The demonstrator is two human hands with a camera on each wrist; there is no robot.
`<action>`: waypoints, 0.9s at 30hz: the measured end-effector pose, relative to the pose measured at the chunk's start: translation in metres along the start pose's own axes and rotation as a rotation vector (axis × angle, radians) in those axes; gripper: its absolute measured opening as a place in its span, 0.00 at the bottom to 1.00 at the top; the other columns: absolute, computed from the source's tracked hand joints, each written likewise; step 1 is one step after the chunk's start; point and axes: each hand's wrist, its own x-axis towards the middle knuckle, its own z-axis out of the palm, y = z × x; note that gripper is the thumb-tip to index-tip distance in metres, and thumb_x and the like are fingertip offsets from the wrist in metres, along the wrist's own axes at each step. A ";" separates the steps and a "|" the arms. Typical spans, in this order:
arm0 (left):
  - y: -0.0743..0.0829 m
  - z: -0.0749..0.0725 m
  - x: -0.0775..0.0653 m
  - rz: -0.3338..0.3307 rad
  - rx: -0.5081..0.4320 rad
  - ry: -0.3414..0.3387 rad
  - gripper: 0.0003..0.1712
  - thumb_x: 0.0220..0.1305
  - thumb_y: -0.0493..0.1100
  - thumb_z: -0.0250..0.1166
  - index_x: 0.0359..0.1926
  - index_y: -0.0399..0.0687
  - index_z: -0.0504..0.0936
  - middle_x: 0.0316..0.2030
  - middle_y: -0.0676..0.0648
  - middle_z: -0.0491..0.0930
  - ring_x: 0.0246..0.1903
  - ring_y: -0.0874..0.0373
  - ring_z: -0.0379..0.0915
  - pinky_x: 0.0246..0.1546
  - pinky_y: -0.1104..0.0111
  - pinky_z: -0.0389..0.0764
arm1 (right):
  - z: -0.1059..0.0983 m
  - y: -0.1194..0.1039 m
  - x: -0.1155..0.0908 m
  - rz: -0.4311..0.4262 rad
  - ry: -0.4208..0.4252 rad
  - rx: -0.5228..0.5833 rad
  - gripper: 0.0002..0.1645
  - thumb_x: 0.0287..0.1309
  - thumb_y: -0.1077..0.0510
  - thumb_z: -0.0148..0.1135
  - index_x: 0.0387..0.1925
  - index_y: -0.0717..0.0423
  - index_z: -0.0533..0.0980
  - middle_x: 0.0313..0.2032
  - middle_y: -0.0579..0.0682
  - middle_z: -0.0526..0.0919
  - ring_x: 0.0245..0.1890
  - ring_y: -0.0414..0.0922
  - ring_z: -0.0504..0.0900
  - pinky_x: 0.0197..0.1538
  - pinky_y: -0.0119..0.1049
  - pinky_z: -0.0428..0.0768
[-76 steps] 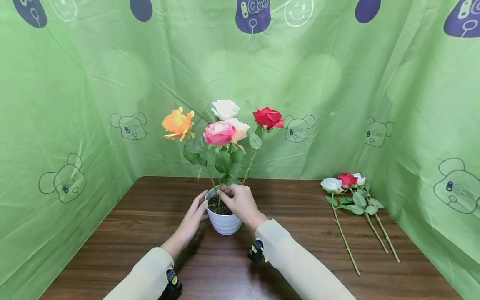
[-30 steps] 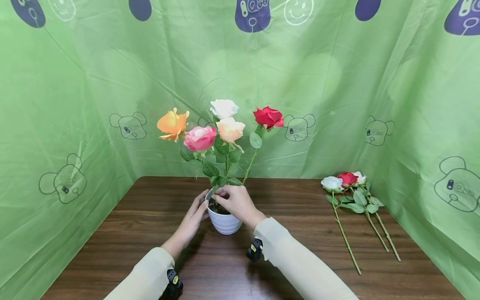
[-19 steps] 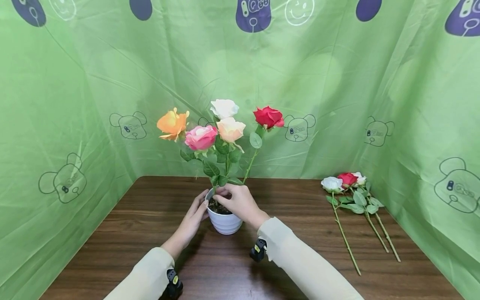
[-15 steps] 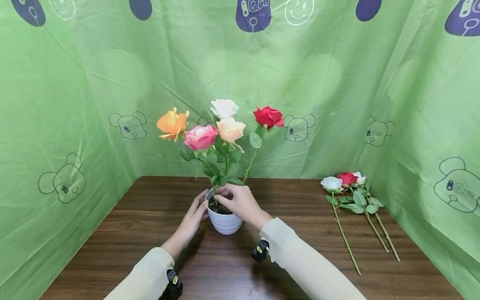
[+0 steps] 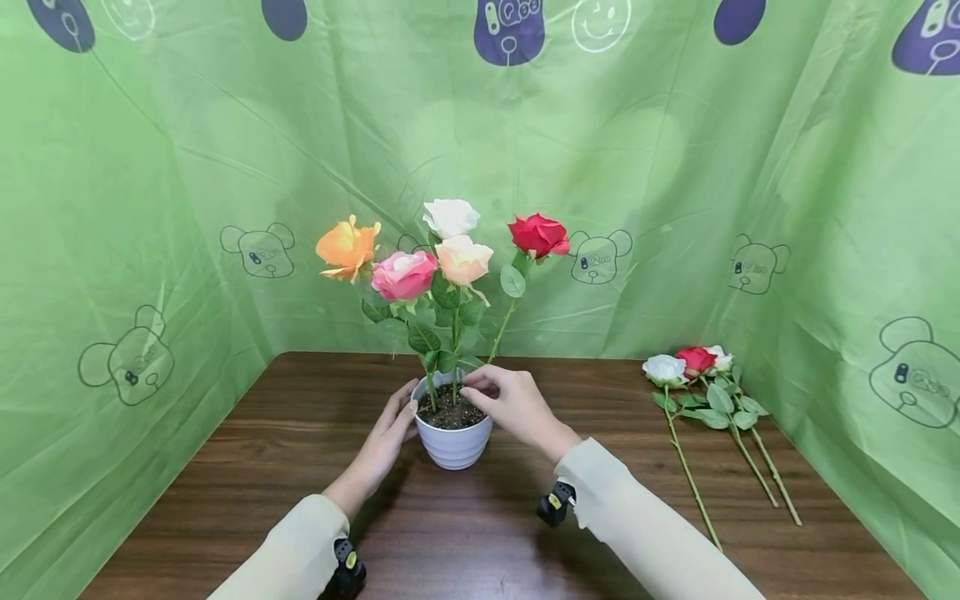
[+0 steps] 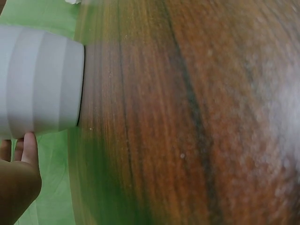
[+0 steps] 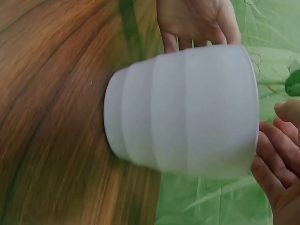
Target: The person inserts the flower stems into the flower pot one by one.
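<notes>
A white ribbed flowerpot (image 5: 452,446) with dark soil stands upright on the table. Artificial roses rise from it: orange (image 5: 347,248), pink (image 5: 404,275), peach (image 5: 462,260), white (image 5: 451,218) and red (image 5: 538,236). My left hand (image 5: 386,429) rests against the pot's left side, thumb by the rim; in the right wrist view its fingers reach fairly straight along the wall. At the right rim is my right hand (image 5: 517,408), fingers loosely bent, thumb and fingers apart in the right wrist view (image 7: 281,154). It hides the foot of the red rose's stem.
On the right side of the wooden table (image 5: 300,467) lie loose roses: a white rose (image 5: 665,370), a red rose (image 5: 696,359) and another white rose (image 5: 722,358), stems toward the front. A green printed curtain (image 5: 360,108) encloses the back and sides.
The pink rose has shifted left, away from the peach one, with my right hand at its stem. That hand has since let go and moved right to the rim. My left hand stays put.
</notes>
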 end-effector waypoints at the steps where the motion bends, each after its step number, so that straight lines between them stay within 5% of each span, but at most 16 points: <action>1: 0.000 0.000 0.000 0.001 0.002 0.001 0.31 0.81 0.48 0.45 0.77 0.42 0.52 0.73 0.33 0.55 0.71 0.39 0.55 0.66 0.46 0.65 | -0.003 0.002 -0.002 0.001 0.006 -0.001 0.09 0.62 0.54 0.70 0.43 0.51 0.85 0.35 0.39 0.88 0.34 0.33 0.84 0.41 0.31 0.83; 11: 0.001 0.000 -0.001 -0.013 0.000 0.004 0.31 0.81 0.48 0.46 0.77 0.44 0.53 0.73 0.34 0.55 0.71 0.40 0.54 0.66 0.46 0.65 | -0.040 0.024 -0.022 0.029 0.062 -0.026 0.08 0.62 0.55 0.70 0.41 0.52 0.85 0.35 0.38 0.88 0.33 0.35 0.84 0.40 0.42 0.85; 27: -0.001 0.001 0.000 -0.017 0.007 0.006 0.31 0.81 0.48 0.45 0.78 0.44 0.52 0.74 0.34 0.55 0.71 0.40 0.54 0.67 0.46 0.65 | -0.107 0.079 -0.079 0.188 0.088 -0.164 0.09 0.62 0.51 0.70 0.41 0.50 0.85 0.34 0.38 0.88 0.33 0.37 0.83 0.35 0.35 0.81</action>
